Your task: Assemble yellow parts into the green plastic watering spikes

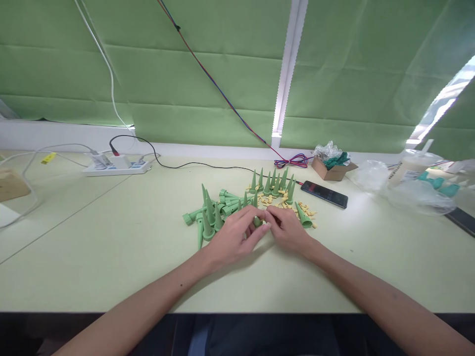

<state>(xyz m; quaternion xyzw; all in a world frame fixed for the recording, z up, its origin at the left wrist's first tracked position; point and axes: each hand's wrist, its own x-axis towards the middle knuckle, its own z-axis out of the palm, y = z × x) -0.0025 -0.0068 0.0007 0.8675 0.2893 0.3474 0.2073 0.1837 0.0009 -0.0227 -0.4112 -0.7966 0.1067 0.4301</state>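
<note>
My left hand is closed around a green plastic spike, most of it hidden by the fingers. My right hand meets it fingertip to fingertip, pinched together; what it holds, if anything, is hidden. Left of my hands lies a pile of green spikes, some upright on their wide ends, others lying down. Behind my hands several more green cones stand upright. Small yellow plastic pieces are scattered among them. Just right of my right hand, one green cone lies tipped over.
A phone on a black cable lies behind right. Past it are a small cardboard box with green items and clear plastic, a drink cup and plastic bags. A power strip sits back left. Coiled red-blue wire lies at the back.
</note>
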